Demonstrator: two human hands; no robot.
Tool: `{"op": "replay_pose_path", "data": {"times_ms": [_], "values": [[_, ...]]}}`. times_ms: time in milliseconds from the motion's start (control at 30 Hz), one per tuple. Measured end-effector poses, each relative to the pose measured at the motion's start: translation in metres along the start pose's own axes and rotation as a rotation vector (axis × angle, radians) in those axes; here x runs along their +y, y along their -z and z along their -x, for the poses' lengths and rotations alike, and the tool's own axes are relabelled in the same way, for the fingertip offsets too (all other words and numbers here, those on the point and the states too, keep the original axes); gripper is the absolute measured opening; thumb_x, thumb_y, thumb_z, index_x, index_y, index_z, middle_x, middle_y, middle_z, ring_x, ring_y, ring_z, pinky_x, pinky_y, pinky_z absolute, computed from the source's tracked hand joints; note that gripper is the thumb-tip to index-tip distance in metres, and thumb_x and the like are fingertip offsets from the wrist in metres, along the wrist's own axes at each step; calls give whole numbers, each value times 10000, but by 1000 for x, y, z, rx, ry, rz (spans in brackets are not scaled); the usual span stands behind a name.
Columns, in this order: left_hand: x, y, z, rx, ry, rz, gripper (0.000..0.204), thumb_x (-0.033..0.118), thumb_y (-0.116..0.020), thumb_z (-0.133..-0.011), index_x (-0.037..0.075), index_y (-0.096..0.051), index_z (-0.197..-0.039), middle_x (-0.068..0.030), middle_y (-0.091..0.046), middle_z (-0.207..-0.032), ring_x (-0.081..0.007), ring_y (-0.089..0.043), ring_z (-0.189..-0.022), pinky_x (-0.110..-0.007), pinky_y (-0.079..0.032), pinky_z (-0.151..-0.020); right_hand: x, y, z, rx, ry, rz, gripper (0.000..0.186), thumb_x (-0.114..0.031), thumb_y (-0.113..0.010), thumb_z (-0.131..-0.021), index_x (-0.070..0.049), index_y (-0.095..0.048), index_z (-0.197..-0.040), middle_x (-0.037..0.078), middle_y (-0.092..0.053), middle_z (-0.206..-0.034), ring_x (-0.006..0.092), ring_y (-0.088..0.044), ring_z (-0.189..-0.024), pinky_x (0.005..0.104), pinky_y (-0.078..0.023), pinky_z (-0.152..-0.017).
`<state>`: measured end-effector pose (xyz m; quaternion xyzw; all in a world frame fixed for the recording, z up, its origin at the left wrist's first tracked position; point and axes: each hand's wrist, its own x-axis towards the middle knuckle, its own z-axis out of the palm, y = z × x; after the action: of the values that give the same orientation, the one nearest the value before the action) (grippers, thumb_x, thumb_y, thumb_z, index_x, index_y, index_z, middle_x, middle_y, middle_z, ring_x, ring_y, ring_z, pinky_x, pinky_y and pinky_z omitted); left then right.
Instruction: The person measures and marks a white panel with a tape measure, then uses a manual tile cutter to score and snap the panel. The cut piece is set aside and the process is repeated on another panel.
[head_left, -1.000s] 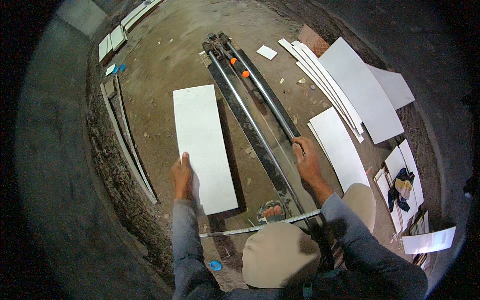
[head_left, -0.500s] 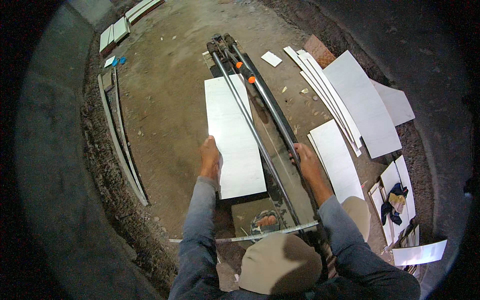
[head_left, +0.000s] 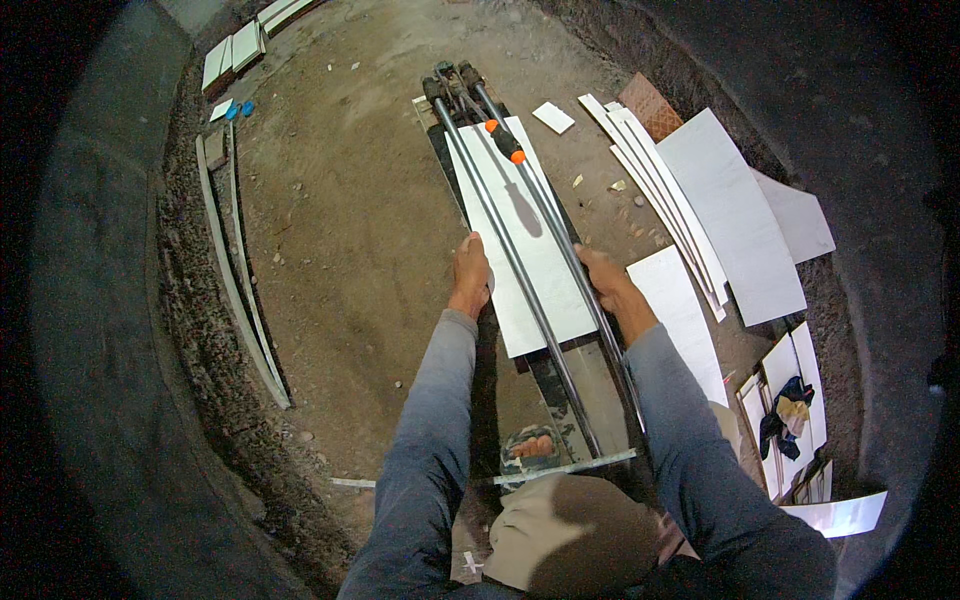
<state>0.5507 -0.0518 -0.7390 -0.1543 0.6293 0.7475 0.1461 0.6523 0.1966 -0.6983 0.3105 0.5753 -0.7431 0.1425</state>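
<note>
A white rectangular tile (head_left: 545,290) lies on the bed of a manual tile cutter (head_left: 520,255), beneath its two steel rails. My left hand (head_left: 470,275) is closed on the tile's left edge, outside the left rail. On the opposite side, my right hand (head_left: 612,285) is closed at the tile's right edge, close beside the right rail; its fingertips are partly hidden. The cutter's black handle with orange ends (head_left: 505,142) sits up the rails, over the tile's far part, and casts a shadow on it.
At the right lie white tile strips (head_left: 665,190), a large tile (head_left: 730,215) and more tiles (head_left: 680,310), plus a dark cloth bundle (head_left: 788,420). Curved strips (head_left: 240,270) rest at the left. A pale measuring strip (head_left: 565,468) crosses near my foot (head_left: 532,447).
The tile has moved right and away from me, from beside the left rail to under both rails. My left hand went with it; my right hand shifted slightly farther away, from the rail to the tile's edge.
</note>
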Motion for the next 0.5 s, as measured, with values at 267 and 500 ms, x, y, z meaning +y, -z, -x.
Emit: {"op": "replay_pose_path", "data": {"times_ms": [267,500], "values": [[33,3,-2,-98,-225,-581,339,306,-610,-1037,-9,-721,-980,-36,-659,-745,-136,-613,-624,-348,-499,-567,-9,-15,-10,376,295,550,451,-387,-604,-1051,13,-701,-1234,166,-754,-1031,266,-694,-938,391,-540,-856],[37,-25,11,49,-441,-620,254,186,-628,-991,20,-733,-1153,-223,-727,-852,-381,-719,-795,-466,-545,-739,-24,-2,-21,411,462,513,352,-240,-635,-1036,9,-702,-1275,236,-724,-1230,305,-685,-1147,391,-509,-999]]}}
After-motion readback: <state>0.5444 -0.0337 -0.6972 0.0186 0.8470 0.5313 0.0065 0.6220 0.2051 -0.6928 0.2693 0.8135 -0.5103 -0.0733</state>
